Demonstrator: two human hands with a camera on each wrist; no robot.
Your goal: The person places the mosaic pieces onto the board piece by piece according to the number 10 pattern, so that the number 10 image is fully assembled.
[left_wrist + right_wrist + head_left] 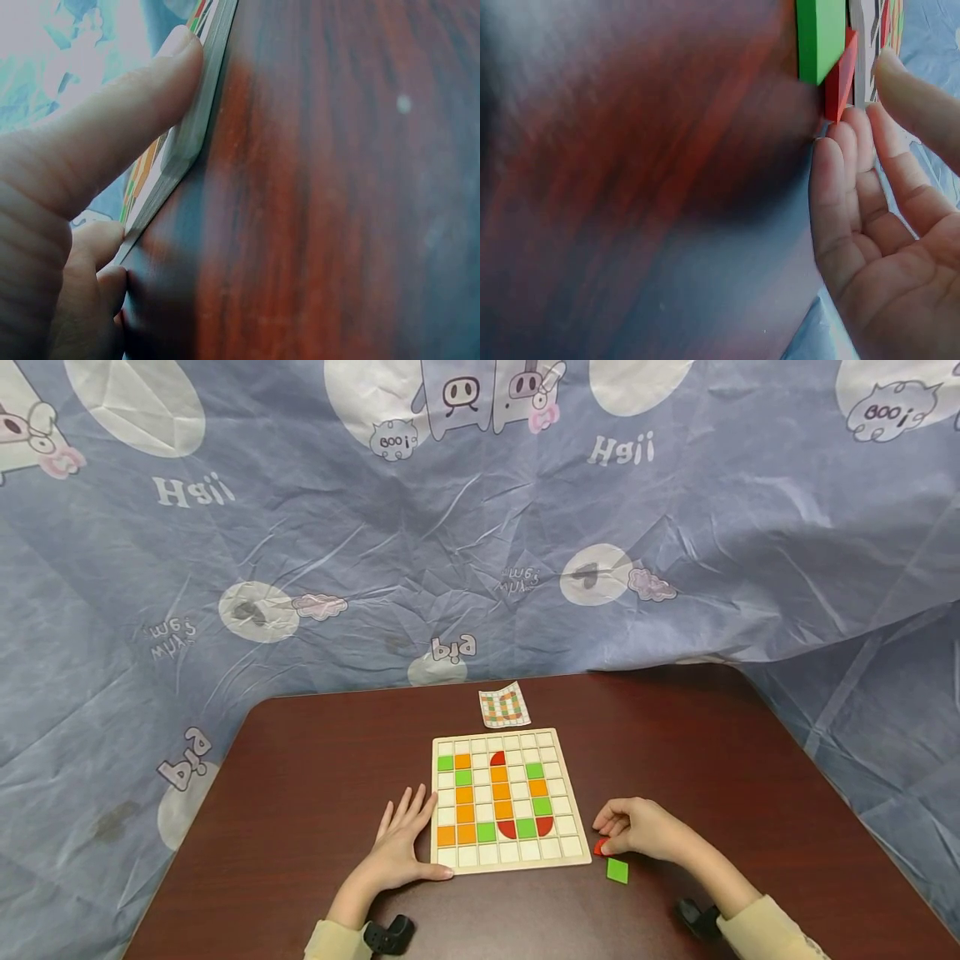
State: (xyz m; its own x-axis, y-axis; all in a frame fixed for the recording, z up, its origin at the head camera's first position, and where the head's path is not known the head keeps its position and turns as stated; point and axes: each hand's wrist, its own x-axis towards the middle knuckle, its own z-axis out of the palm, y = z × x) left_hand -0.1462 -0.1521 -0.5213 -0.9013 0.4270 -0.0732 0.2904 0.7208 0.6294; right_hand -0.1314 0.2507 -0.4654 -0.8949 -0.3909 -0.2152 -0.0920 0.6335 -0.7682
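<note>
A square cream grid board [573, 858] lies on the table, its squares partly filled with orange, green and red tiles. My left hand [395, 850] rests at its near left corner, thumb along the near edge and the other fingers spread by the left side. In the left wrist view the thumb [142, 94] presses the board's edge [191, 131]. Beside the board's right side, my right hand [643, 828] is over a red quarter-round tile [600, 846]. In the right wrist view its fingertips reach the red tile [841, 79], the thumb apart from them. A green square tile [617, 871] lies close by.
A small paper card [504, 706] printed with a coloured grid pattern lies beyond the board. The dark wooden table [337, 752] ends at the back against a hanging blue patterned cloth [390, 543]. Black bands [390, 935] are on both wrists.
</note>
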